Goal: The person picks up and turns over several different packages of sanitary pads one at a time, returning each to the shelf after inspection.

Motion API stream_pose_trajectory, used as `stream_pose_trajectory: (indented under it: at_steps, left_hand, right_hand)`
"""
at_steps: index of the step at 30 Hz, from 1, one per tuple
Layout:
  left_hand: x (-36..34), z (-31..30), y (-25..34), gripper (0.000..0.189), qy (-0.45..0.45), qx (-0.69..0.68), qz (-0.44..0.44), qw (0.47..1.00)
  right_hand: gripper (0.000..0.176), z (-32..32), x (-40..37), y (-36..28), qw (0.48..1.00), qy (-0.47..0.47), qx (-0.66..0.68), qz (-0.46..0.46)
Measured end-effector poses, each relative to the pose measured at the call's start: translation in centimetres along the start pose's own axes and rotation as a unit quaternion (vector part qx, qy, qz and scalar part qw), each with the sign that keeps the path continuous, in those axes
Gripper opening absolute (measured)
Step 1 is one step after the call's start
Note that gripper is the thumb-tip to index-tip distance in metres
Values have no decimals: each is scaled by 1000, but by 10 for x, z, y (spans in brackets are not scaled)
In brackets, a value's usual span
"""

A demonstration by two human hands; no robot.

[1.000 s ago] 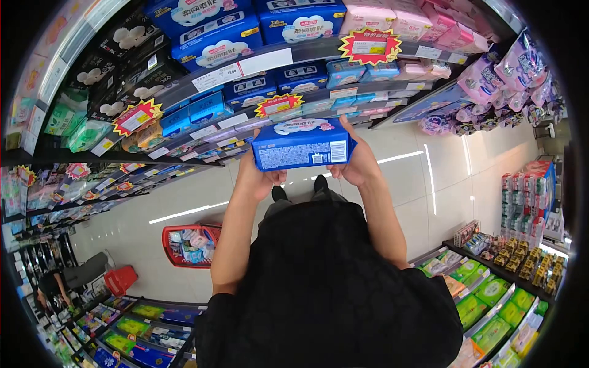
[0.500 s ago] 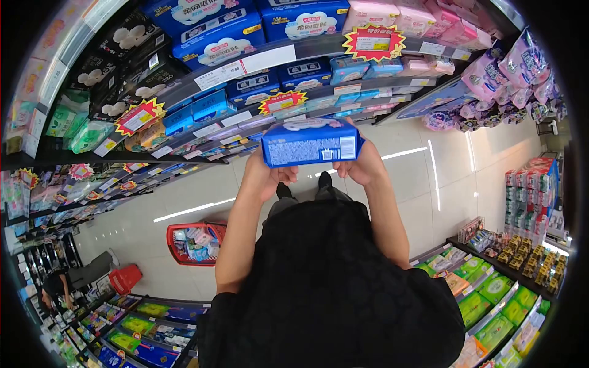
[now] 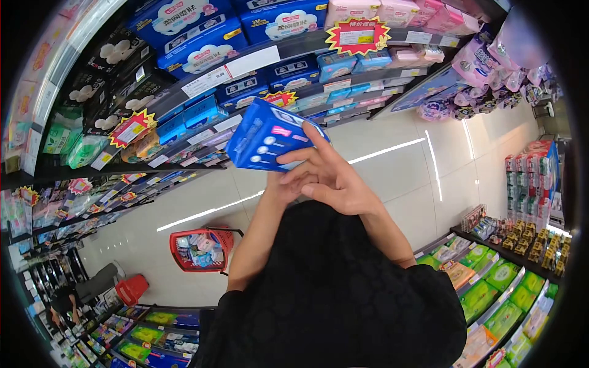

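A blue pack of sanitary pads is held in front of me, tilted, with a printed face showing pink and white marks. My left hand grips it from below; most of its fingers are hidden behind the pack and my other hand. Across the pack's lower right part lies my right hand, fingers spread. Its index finger rests near the right edge and another fingertip touches the printed face, while the thumb stands away from the pack. Similar blue packs fill the shelf ahead.
Shelves with a price-tag rail curve across the front. A red shopping basket with several packs stands on the floor to my left. Farther left are a person and another red basket. Green packs line a shelf behind right.
The pack has turned from its barcode side to a printed face and shifted left. My right hand has moved from the pack's right end to across its front. My view has shifted slightly.
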State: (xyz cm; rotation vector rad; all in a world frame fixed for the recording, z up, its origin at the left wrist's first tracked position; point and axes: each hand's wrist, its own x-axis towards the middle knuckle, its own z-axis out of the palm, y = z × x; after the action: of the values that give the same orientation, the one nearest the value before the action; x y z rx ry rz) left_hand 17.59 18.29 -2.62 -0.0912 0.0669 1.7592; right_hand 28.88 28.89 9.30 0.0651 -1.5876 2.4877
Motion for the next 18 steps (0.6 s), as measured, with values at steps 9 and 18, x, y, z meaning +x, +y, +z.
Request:
stream_pose_trajectory:
  at_steps: [9, 18]
  left_hand:
    - [9, 29, -6, 49, -96, -7, -24, 995]
    - [5, 95, 18, 47, 120, 458, 309, 825]
  right_hand:
    - [77, -14, -2, -4, 1000, 13, 0, 2]
    - [72, -66, 4, -37, 972, 157, -171, -45]
